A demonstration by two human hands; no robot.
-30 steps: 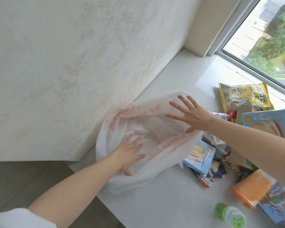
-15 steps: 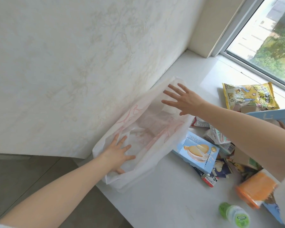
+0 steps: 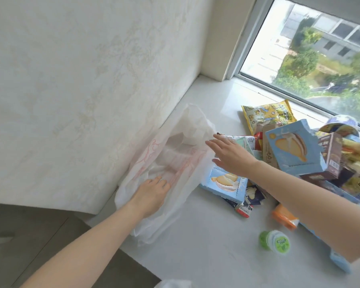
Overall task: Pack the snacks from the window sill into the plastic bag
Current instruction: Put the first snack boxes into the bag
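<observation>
White plastic bag (image 3: 175,163) lies on the window sill (image 3: 206,246) against the wall (image 3: 71,80), mouth gaping toward the snack pile. Left hand (image 3: 150,194) flat on the bag's near end, fingers together, pinning it, gripping nothing. Right hand (image 3: 231,154) hovers at the bag's far rim, fingers spread, palm down, empty, just above a small blue cake box (image 3: 222,181) touching the bag's edge.

Snacks all outside the bag: bigger blue cake box (image 3: 289,148) propped upright on the heap, yellow chip bag (image 3: 268,115) toward the window, brown box (image 3: 328,154), orange pack (image 3: 283,217), green-lidded cup (image 3: 274,242) apart in front, small wrappers (image 3: 249,200) under the boxes.

Handling, judged: bag film is thin, limp, slippery, will collapse unless the rim is held up; pinch it at the handle or rim. Cake boxes look light, stiff cardboard; take by the sides. Chip bag is puffy, crushable; hold by a sealed edge. Cup may roll.
</observation>
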